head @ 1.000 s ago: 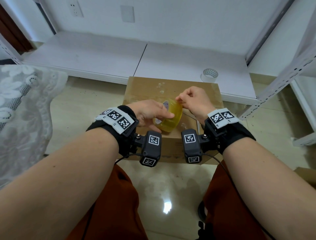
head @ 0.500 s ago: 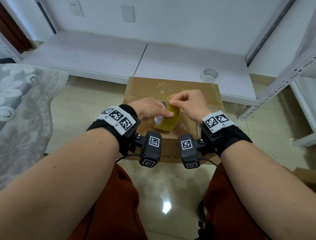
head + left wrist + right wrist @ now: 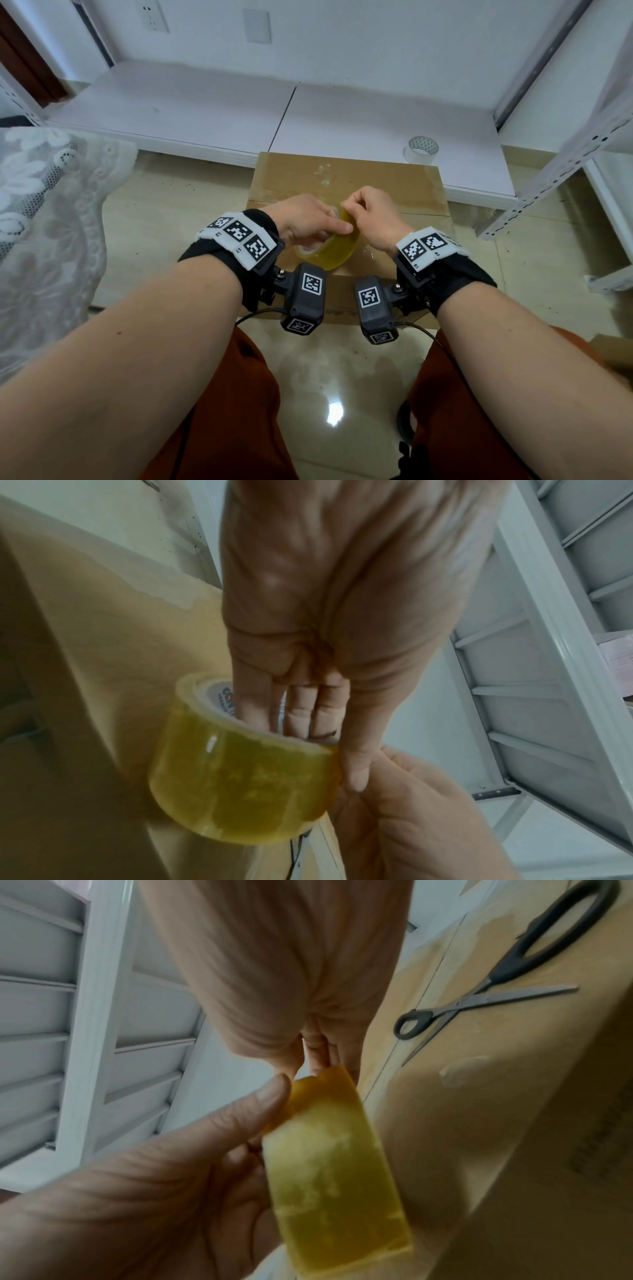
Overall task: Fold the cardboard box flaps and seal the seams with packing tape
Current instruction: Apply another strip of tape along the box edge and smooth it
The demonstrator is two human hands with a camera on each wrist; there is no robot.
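A brown cardboard box (image 3: pixel 387 185) stands on the floor in front of me with its top flaps folded flat; old tape strips show on it (image 3: pixel 103 631). Over its near half I hold a yellowish roll of packing tape (image 3: pixel 329 255). My left hand (image 3: pixel 318 229) grips the roll with fingers (image 3: pixel 298 710) pushed through the core and the thumb on the outside. My right hand (image 3: pixel 346 205) pinches at the roll's upper edge (image 3: pixel 322 1085). Whether a loose tape end is lifted I cannot tell.
Black-handled scissors (image 3: pixel 496 988) lie open on the box top to the right. A second, clear tape roll (image 3: pixel 420 150) sits on the low white platform (image 3: pixel 205 113) behind the box. White lace cloth (image 3: pixel 44 222) hangs left; metal shelving (image 3: pixel 565 154) stands right.
Both hands and the roll have drifted a little toward me and lower over the box. My right hand has slid left onto the roll's upper edge.
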